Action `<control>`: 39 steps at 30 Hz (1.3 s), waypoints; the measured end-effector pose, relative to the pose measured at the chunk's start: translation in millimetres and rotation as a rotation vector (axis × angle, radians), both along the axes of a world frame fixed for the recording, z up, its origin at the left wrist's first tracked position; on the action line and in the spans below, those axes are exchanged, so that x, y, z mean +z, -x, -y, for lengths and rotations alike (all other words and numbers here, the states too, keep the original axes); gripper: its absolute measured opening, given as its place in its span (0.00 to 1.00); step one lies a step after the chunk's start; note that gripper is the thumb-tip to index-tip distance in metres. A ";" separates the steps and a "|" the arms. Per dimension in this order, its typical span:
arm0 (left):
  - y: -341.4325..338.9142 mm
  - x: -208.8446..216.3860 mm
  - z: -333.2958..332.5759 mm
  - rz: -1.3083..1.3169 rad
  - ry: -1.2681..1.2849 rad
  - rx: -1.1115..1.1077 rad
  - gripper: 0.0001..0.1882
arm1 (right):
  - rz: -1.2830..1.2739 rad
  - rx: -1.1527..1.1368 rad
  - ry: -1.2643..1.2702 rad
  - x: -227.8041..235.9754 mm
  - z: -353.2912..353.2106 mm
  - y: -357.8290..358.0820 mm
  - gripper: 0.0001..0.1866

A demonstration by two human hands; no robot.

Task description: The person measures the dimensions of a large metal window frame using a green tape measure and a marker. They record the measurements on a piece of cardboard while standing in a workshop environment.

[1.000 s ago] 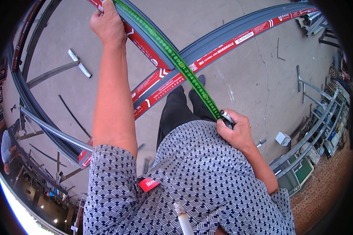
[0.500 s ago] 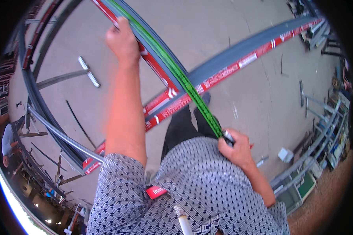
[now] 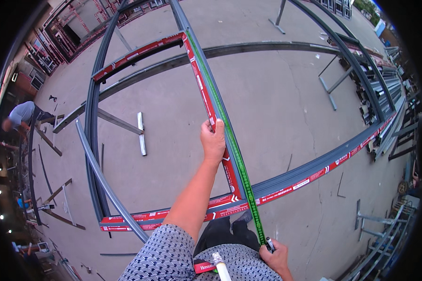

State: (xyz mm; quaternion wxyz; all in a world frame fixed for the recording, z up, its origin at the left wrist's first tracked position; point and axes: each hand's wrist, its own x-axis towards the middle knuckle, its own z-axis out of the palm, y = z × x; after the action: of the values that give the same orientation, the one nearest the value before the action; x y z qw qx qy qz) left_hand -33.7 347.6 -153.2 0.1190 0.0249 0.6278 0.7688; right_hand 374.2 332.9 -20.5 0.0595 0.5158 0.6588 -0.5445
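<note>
A large grey metal window frame [image 3: 290,180] with red protective film lies in front of me. Along its middle bar [image 3: 202,89] stretches a green tape measure blade [image 3: 241,171], running from the far crossbar toward my body. My left hand [image 3: 213,141] is closed around the red-filmed edge of that bar, beside the blade. Low and to the right, my right hand [image 3: 275,257] grips the near end of the tape measure. A small black-and-white pen-like item [image 3: 270,244] sticks up from the same hand; the tape's case is mostly hidden by the fingers.
A loose grey tube [image 3: 105,178] leans across the frame's near left corner. Metal stands [image 3: 141,133] are on the concrete floor. Another person [image 3: 26,114] bends over at the far left. Stacked metal profiles [image 3: 389,105] are at the right. A cigarette [image 3: 221,268] juts in from the lower edge.
The view has tilted up, showing more of the frame's far side. My left hand now appears lower and nearer the middle; my right hand appears lower. Both keep their hold.
</note>
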 end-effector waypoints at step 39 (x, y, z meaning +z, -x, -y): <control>5.0 -6.4 0.2 -0.041 -0.001 -0.007 0.30 | -0.001 -0.043 0.068 1.5 -1.0 2.4 0.08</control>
State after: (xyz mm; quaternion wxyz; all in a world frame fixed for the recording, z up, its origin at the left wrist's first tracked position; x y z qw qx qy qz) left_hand -38.7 347.4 -159.6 0.1089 0.0428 0.6295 0.7681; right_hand 371.8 334.0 -19.0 0.0648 0.5271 0.6287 -0.5681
